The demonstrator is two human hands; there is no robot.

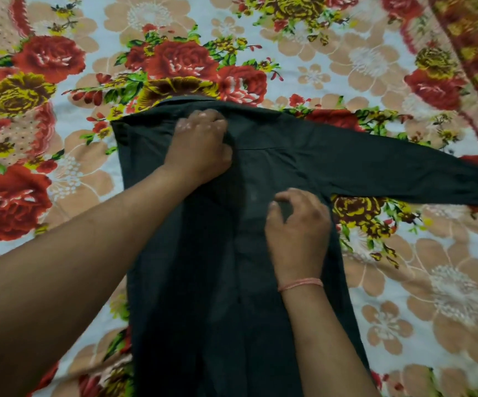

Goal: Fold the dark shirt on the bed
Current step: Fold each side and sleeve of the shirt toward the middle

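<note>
The dark shirt (197,282) lies flat on the bed, collar at the far end, body running toward me. Its left side is folded in over the middle, leaving a straight left edge. The right sleeve (404,173) stretches out flat to the right, past the frame edge. My left hand (200,144) presses down near the collar with curled fingers, pinning the folded layer. My right hand (298,224) rests on the shirt's middle right, fingers bent and pinching the cloth. A pink thread band circles my right wrist.
A floral bedsheet (404,296) with red roses and beige flowers covers the bed on every side of the shirt. A darker patterned border (467,38) runs along the far right.
</note>
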